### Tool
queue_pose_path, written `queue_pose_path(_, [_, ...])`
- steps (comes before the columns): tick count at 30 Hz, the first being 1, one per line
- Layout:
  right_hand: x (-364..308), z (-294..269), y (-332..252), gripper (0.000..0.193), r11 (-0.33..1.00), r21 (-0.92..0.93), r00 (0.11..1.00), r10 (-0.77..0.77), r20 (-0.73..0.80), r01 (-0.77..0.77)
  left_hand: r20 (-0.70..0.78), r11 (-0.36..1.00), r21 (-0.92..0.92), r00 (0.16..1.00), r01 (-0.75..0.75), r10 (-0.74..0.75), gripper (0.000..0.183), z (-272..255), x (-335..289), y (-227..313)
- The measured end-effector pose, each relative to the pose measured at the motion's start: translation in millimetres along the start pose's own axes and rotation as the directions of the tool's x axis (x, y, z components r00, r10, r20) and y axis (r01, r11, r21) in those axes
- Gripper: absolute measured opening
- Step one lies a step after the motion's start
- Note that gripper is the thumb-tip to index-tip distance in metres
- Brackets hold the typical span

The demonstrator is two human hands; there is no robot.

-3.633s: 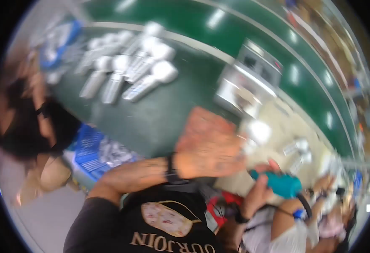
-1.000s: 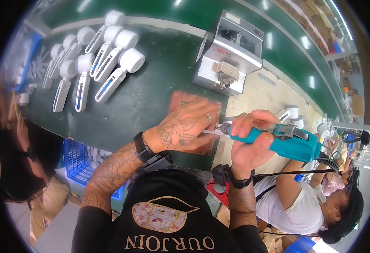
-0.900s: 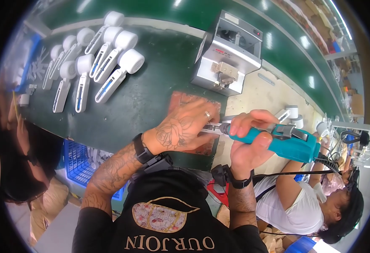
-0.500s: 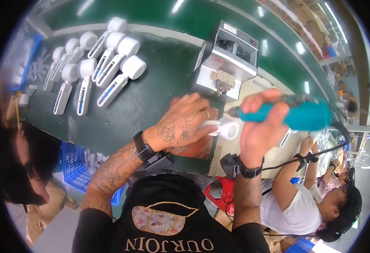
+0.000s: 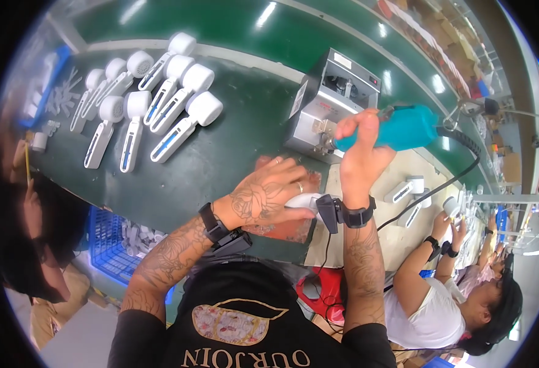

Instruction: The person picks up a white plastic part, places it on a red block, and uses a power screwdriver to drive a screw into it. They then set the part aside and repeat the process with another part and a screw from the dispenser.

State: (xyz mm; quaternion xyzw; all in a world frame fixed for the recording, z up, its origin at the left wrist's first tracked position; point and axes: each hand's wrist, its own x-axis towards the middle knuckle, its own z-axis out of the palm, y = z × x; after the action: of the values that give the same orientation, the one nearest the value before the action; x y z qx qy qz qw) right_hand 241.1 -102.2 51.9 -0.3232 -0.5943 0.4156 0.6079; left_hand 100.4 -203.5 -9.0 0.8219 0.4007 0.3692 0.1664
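Head view, the only one I had from my distant seat; clock hours are read from the left hand. My left hand (image 5: 268, 196) was closed over a white piece (image 5: 304, 200) above a brick-red pad (image 5: 291, 230); the piece's far end was hidden by a black wrist device (image 5: 327, 210) at 3 o'clock. My right hand (image 5: 363, 158) grasped a teal power driver (image 5: 407, 126) toward 2 o'clock, raised apart from the piece, near a grey machine (image 5: 309, 116) at 1 o'clock. I judged the piece partway through: the tool was off it, yet it was not set down. Whether its fastening was complete I could not tell. At 10 o'clock a group of white round-headed units (image 5: 204, 109) lay with heads and handles joined, several showing blue strips; I judged them further assembled. Others on a pale board (image 5: 368, 236) at 3 o'clock were too small to grade.
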Motion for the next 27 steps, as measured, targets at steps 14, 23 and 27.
queue_pose_path(14, [-52.9,-29.2,-35.5,0.045,0.994,0.010,0.993,0.110,0.046,-0.111,-0.018,0.993,-0.009,0.993,0.116,-0.117,0.046,7.9,-0.5,-1.6])
queue_pose_path(23, [-60.2,-32.0,-20.1,0.039,0.992,0.051,0.991,0.112,0.076,-0.116,-0.025,0.990,0.008,0.990,0.139,-0.139,0.045,9.0,0.6,0.9])
queue_pose_path(27, [-60.2,-30.5,-17.7,0.035,0.988,0.093,0.988,0.111,0.105,-0.121,-0.017,0.992,0.048,0.993,0.114,-0.113,0.046,7.8,1.8,1.9])
